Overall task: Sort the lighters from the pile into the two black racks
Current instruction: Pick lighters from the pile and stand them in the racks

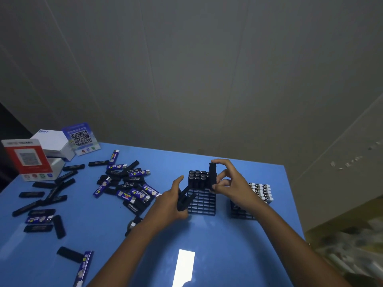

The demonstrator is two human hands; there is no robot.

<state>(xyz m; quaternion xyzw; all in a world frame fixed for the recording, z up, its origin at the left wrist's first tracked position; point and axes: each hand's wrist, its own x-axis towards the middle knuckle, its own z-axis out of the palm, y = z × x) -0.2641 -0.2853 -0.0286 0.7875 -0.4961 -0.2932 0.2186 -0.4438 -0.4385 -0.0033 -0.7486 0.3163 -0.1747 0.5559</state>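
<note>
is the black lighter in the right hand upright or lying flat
Upright. The right hand pinches the black lighter vertically, top and bottom, above the left rack, beside lighters already standing in it.

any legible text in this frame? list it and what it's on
"CHNT": blue logo on the white box, back left of the blue table.
Blue QR placard: header and icon captions blurred.
Red QR stand: header blurred.
Loose lighters: white print on the black ones and labels on the blue ones too small to read.
</note>
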